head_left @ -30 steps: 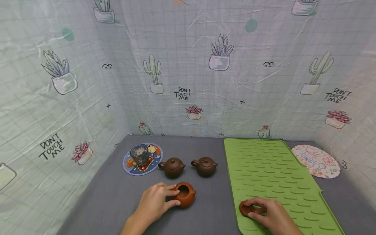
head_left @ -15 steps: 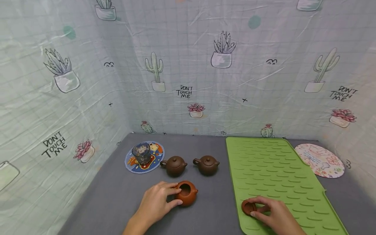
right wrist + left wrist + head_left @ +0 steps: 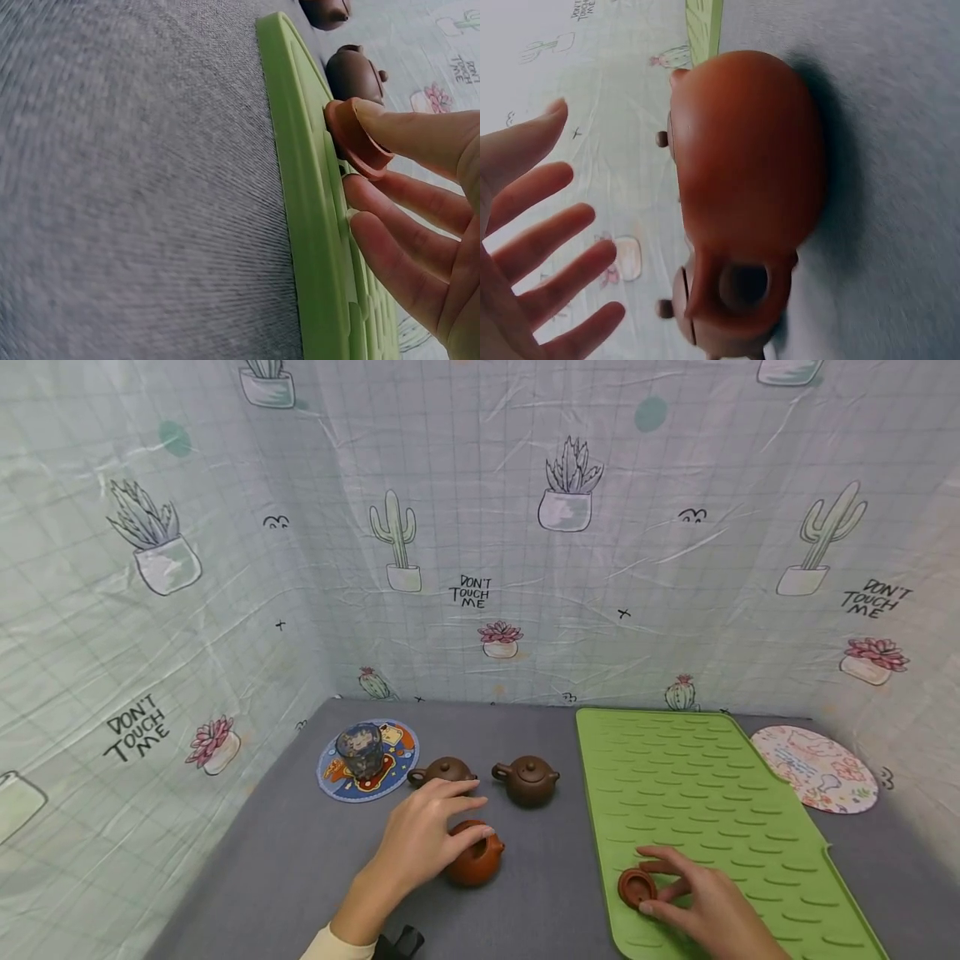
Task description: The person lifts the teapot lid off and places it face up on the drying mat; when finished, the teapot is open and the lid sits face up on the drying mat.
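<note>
An orange-brown teapot (image 3: 472, 864) without a lid stands on the grey table, its round mouth facing up. Over it hovers my left hand (image 3: 423, 831), fingers spread and apart from the pot; the left wrist view shows the pot's body and loop handle beside the hand (image 3: 547, 247). A small matching teapot lid (image 3: 637, 888) lies upside down near the left edge of the green mat (image 3: 675, 793). At the lid is my right hand (image 3: 701, 897), its thumb touching the rim and its index finger lifted off. The lid's knob is hidden underneath.
Behind the orange-brown pot stand two dark brown lidded teapots, a left one (image 3: 442, 768) partly covered by my hand and a right one (image 3: 530, 781). A patterned glass (image 3: 362, 750) sits on a blue round coaster (image 3: 330, 783). A pink floral coaster (image 3: 817, 768) lies at right.
My left hand has let go of the orange-brown teapot and risen above it. My right index finger has come off the lid, which now lies on the mat.
</note>
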The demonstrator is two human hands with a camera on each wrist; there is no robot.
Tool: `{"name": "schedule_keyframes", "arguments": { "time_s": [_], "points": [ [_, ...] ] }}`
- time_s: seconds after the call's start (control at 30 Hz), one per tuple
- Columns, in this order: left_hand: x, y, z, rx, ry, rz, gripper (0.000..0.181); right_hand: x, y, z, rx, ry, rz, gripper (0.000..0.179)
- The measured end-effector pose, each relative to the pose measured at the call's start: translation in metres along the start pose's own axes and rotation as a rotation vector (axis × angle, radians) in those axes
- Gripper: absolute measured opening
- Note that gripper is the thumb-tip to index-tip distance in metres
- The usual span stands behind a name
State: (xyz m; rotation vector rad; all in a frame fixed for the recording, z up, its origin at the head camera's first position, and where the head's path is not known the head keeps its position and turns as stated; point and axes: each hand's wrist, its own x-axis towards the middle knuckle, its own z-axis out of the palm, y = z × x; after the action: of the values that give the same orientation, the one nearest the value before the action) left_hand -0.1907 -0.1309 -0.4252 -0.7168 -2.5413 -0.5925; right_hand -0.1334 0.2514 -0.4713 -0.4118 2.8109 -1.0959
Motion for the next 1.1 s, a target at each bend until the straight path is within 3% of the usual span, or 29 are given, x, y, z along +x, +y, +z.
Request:
{"name": "schedule_keyframes", "arguments": {
  "time_s": [0.17,0.47,0.83,1.1],
  "points": [
    [0.014,0.004,0.009,-0.053,0.053,0.003,0.037,0.000,-0.002,-0.001,-0.045,0.052,-0.050,0.061],
    [0.037,0.009,0.026,-0.093,0.115,-0.021,0.041,0.011,-0.016,-0.013,-0.144,0.072,0.097,0.051],
    [0.049,0.008,0.044,-0.108,0.065,-0.072,0.044,0.055,-0.052,-0.010,-0.315,0.193,-0.078,0.034],
    [0.053,0.007,0.058,-0.037,0.023,-0.094,0.043,0.101,-0.075,0.006,-0.382,0.260,-0.230,0.035]
  ]
}}
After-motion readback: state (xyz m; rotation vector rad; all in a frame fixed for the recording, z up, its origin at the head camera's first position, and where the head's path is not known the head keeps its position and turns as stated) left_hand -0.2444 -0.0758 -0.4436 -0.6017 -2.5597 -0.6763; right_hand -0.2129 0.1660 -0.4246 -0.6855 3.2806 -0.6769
